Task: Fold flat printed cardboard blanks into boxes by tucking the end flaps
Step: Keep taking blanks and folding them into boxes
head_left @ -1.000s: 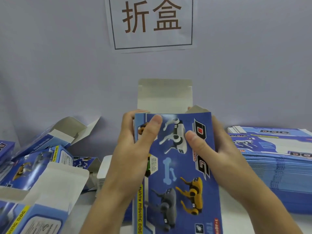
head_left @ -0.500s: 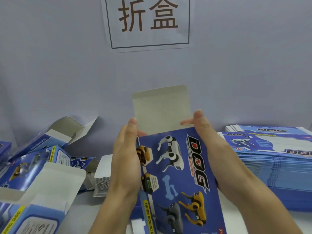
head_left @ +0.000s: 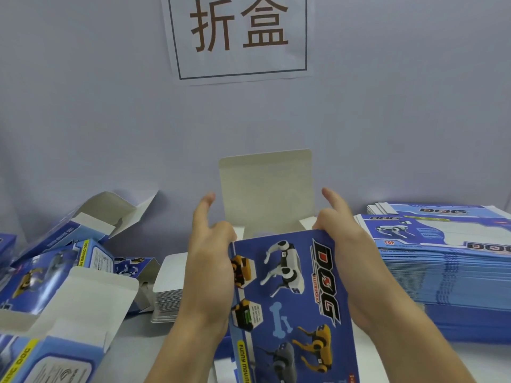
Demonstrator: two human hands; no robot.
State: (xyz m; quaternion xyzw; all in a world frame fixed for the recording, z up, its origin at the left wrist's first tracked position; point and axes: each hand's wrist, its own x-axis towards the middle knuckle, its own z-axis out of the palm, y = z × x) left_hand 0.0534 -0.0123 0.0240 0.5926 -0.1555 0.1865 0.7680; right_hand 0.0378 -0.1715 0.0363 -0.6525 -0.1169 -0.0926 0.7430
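1. The box [head_left: 293,299] stood upright between both hands, above the tabletop [head_left: 132,344], its printed blue face toward the camera and its top end open.
2. The left hand [head_left: 210,261] gripped the box's left edge, index finger raised free; the right hand [head_left: 343,239] gripped the top right corner, index finger also lifted.
3. The lid flap [head_left: 266,189] stood straight up, plain grey inside showing; two small side flaps sat low beside its base, the right side flap [head_left: 308,223] just visible by the right hand.
4. Risk, as I judged it: closing the lid before the side flaps were folded in would likely jam or crease the tuck tab.
5. Squeezing the thin walls too hard could skew the opening, so the tab might miss its slot.
6. Finished boxes [head_left: 63,272] lay at left, the stack of flat blanks [head_left: 448,272] at right.
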